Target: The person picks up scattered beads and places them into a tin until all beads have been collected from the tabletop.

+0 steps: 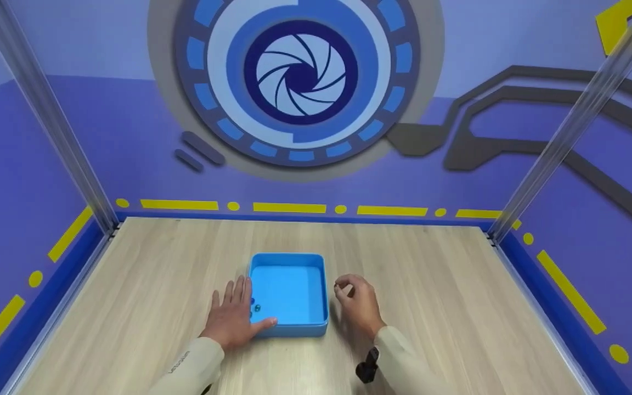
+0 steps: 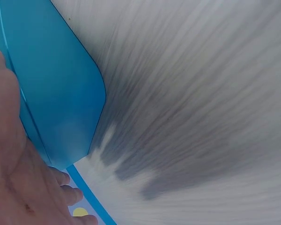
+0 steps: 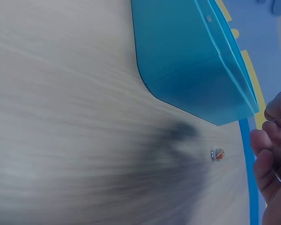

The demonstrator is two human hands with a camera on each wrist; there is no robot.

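A square, light blue open box stands on the wooden table. Inside, by its left wall, lie a few small dark marbles. My left hand rests along the box's left side with fingers straight, its thumb over the near left corner. Just off the right side, my right hand hovers with thumb and index finger bent towards each other. A tiny dark spot shows at those fingertips; whether they hold it is unclear. In the right wrist view, a clear glass marble with an orange streak appears on the table, apart from the fingers.
The light wooden table top extends to either side of the box. Metal posts rise at its back corners, and printed blue-purple panels enclose it. A dark device sits at the right wrist.
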